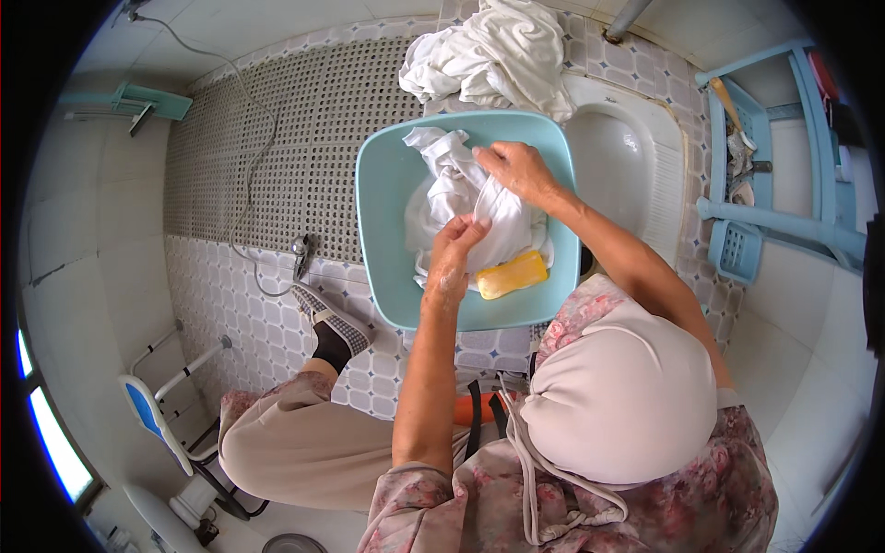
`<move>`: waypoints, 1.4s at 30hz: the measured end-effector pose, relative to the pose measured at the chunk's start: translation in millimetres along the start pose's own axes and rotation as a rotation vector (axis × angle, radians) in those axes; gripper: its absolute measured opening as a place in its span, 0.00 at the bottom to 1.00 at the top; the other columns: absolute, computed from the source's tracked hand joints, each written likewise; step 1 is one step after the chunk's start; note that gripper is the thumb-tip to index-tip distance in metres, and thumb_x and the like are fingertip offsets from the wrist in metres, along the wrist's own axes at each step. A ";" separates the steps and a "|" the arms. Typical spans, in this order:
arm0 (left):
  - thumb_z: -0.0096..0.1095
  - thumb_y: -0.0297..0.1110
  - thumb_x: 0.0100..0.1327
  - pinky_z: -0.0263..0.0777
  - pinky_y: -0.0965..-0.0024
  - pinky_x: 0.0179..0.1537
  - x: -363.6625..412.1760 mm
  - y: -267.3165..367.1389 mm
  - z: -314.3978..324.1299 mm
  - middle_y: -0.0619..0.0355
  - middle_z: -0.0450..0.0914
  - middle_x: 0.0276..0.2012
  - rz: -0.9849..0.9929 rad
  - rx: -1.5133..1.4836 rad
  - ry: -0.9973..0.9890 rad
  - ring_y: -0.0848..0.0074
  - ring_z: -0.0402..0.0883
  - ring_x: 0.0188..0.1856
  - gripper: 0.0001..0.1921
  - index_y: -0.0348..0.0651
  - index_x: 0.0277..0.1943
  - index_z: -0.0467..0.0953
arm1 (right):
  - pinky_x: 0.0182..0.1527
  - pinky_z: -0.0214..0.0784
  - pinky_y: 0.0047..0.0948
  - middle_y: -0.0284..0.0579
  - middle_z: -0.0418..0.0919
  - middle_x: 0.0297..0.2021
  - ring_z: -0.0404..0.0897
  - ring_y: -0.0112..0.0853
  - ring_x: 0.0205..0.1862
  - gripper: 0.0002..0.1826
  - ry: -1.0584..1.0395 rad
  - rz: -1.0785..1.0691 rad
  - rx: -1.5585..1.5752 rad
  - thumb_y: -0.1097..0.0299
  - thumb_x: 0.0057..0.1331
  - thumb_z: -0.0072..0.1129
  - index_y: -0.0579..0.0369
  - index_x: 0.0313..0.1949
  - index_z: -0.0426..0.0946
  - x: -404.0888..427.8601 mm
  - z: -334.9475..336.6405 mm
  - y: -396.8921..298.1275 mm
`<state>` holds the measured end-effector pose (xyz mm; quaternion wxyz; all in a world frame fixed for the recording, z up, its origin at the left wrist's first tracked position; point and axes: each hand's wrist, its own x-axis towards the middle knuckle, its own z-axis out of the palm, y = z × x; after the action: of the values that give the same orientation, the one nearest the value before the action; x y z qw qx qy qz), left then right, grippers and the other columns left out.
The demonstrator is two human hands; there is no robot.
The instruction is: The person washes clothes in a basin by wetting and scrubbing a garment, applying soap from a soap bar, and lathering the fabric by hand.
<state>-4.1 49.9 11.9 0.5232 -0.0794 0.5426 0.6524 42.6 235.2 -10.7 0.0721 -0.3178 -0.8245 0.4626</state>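
Note:
A large turquoise plastic basin (387,207) stands before me on the tiled floor. White wet-looking cloth (449,190) lies bunched inside it. My left hand (456,249) pinches a fold of this cloth near the middle of the basin, with whitish suds on the wrist. Farther up and to the right, my right hand (515,169) grips the same cloth at its upper part, so a stretch of fabric runs between both hands. On the cloth near the basin's front wall rests a yellow bar of laundry soap (511,275), touched by neither hand.
Behind the basin lies a heap of white cloth (487,59). A squat toilet (615,166) is sunk in the floor at right, beside a blue shelf rack (767,214). At left are a perforated grey mat (297,138), a shower head (301,252) with its hose, and a folding chair (155,422).

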 end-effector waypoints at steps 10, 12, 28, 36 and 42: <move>0.59 0.39 0.69 0.73 0.72 0.44 23.1 -19.4 -6.3 0.61 0.80 0.33 0.094 -0.388 0.198 0.78 0.78 0.37 0.09 0.43 0.40 0.77 | 0.33 0.70 0.31 0.40 0.72 0.20 0.73 0.30 0.22 0.16 0.023 -0.384 0.347 0.57 0.68 0.53 0.53 0.27 0.73 -81.1 22.8 -45.1; 0.54 0.40 0.71 0.73 0.73 0.46 42.5 -45.8 -82.0 0.59 0.80 0.38 0.141 -0.780 -0.727 0.75 0.79 0.41 0.11 0.43 0.44 0.77 | 0.33 0.72 0.34 0.44 0.74 0.21 0.75 0.35 0.22 0.15 -0.019 -0.775 0.161 0.58 0.68 0.52 0.54 0.27 0.73 -85.5 39.7 -70.9; 0.50 0.42 0.68 0.74 0.61 0.38 3.1 -18.8 49.1 0.58 0.77 0.37 -0.133 -0.504 0.171 0.69 0.78 0.38 0.13 0.42 0.47 0.73 | 0.24 0.74 0.42 0.47 0.76 0.17 0.82 0.41 0.22 0.06 0.099 -0.243 -0.283 0.64 0.59 0.56 0.50 0.27 0.75 -39.2 28.5 -19.6; 0.44 0.45 0.71 0.74 0.61 0.44 11.1 -6.8 36.3 0.57 0.77 0.39 -0.097 -0.540 0.188 0.68 0.78 0.40 0.15 0.42 0.45 0.72 | 0.27 0.74 0.45 0.49 0.77 0.19 0.80 0.47 0.24 0.09 0.020 -0.585 -0.231 0.62 0.64 0.53 0.51 0.28 0.75 -42.4 45.5 -13.8; 0.51 0.45 0.71 0.68 0.70 0.48 9.0 41.7 17.6 0.56 0.79 0.43 0.272 -0.083 -0.056 0.75 0.76 0.43 0.17 0.38 0.47 0.75 | 0.32 0.70 0.47 0.51 0.79 0.26 0.78 0.50 0.28 0.11 0.481 -0.256 -0.257 0.61 0.68 0.52 0.54 0.33 0.75 2.4 -13.8 -19.5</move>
<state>-32.0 74.8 39.0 0.4412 -0.0087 0.5061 0.7410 37.5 239.4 12.3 0.2825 -0.3185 -0.8687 0.2531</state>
